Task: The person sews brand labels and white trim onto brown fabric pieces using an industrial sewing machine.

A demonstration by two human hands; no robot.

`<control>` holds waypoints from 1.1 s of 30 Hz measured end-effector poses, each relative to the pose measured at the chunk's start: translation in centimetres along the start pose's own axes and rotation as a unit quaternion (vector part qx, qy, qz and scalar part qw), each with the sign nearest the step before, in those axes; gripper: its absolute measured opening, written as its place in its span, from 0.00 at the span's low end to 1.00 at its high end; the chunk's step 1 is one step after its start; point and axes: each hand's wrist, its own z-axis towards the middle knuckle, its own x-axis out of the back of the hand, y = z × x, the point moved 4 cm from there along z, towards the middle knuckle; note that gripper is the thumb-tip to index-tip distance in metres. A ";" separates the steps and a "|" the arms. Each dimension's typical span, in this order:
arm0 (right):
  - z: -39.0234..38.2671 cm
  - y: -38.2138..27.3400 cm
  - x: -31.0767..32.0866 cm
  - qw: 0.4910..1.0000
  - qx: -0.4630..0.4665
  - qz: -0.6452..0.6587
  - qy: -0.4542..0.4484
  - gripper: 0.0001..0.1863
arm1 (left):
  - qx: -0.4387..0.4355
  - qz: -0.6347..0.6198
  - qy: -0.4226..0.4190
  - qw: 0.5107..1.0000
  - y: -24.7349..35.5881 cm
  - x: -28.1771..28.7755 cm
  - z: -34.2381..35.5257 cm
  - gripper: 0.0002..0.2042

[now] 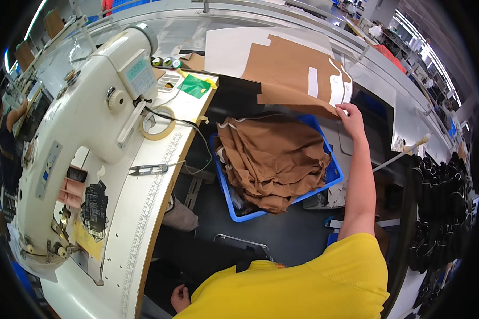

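Observation:
My right hand [350,119] reaches out to the far right, its fingers pinching the near corner of a brown fabric panel [285,61]. The panel lies on the table, its near edge folded up; white pieces [337,87] rest on its right part. Low in the view, my left hand [180,299] is beside my lap with its fingers curled and nothing visible in them. Between table and sewing machine, a blue plastic crate [332,173] holds a crumpled heap of brown fabric [274,159].
At left stands a white sewing machine [53,133] on its table. Thread snips [149,169], a tape roll [158,126] and black labels [95,207] lie there. White card [223,48] sits under the panel. Bundled black pieces [436,207] hang at right. Another person [8,138] is far left.

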 end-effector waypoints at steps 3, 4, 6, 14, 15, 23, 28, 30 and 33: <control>1.5 3.7 -0.3 0.969 -0.200 0.122 -0.072 0.20 | -0.107 -0.082 -0.055 0.989 -5.1 -0.5 1.3 0.14; 2.7 5.6 0.0 0.959 -0.241 0.137 -0.054 0.21 | -0.111 -0.083 -0.061 0.989 -5.9 -1.1 1.4 0.14; 5.3 7.6 -0.7 0.944 -0.298 0.119 -0.081 0.22 | -0.130 -0.105 -0.041 0.985 -5.9 -1.2 1.4 0.14; 6.4 11.9 -5.9 0.937 -0.317 0.025 -0.142 0.30 | -0.140 -0.080 -0.037 0.986 0.0 -1.5 1.3 0.11; 6.5 11.1 -6.2 0.929 -0.335 0.024 -0.156 0.30 | -0.140 -0.084 -0.038 0.986 0.4 -1.2 1.2 0.11; 10.8 7.9 -3.0 0.779 -0.287 0.543 -0.129 0.19 | -0.148 -0.135 -0.093 0.975 4.9 -1.8 1.2 0.10; 14.1 -6.8 1.5 0.692 -0.037 0.713 -0.111 0.11 | -0.287 -0.120 -0.133 0.941 26.2 -1.0 -0.2 0.11; 12.5 -14.0 1.6 0.649 -0.007 0.752 -0.113 0.09 | -0.444 -0.106 -0.122 0.881 34.8 -0.7 -1.5 0.23; 4.4 -25.3 0.8 0.624 -0.040 0.779 -0.034 0.07 | -0.641 -0.028 0.018 0.767 43.8 -0.7 -3.0 0.52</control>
